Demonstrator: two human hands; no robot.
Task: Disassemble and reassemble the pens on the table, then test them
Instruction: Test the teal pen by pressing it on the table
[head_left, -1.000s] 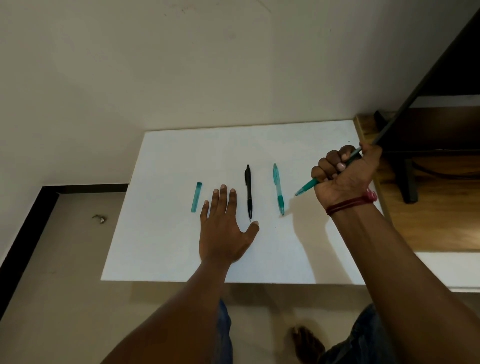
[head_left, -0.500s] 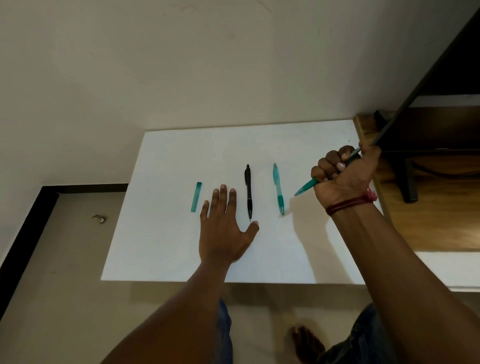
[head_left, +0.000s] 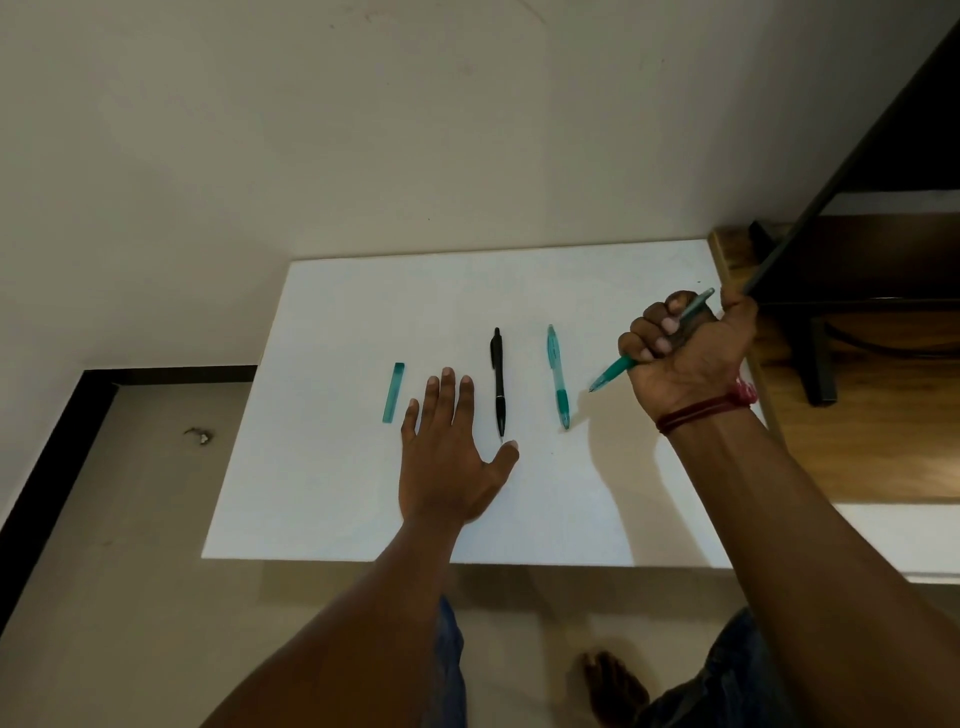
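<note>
A white table carries a black pen and, to its right, a teal pen, both lying lengthwise. A short teal cap lies left of them. My left hand rests flat on the table between the cap and the black pen, fingers spread, thumb tip beside the black pen's tip. My right hand is fisted around a second teal pen, held above the table's right side with its tip pointing down-left.
A wooden desk with a dark stand adjoins the table's right edge. A dark slanted bar rises above my right hand. Bare floor with a small scrap lies left; my foot shows below.
</note>
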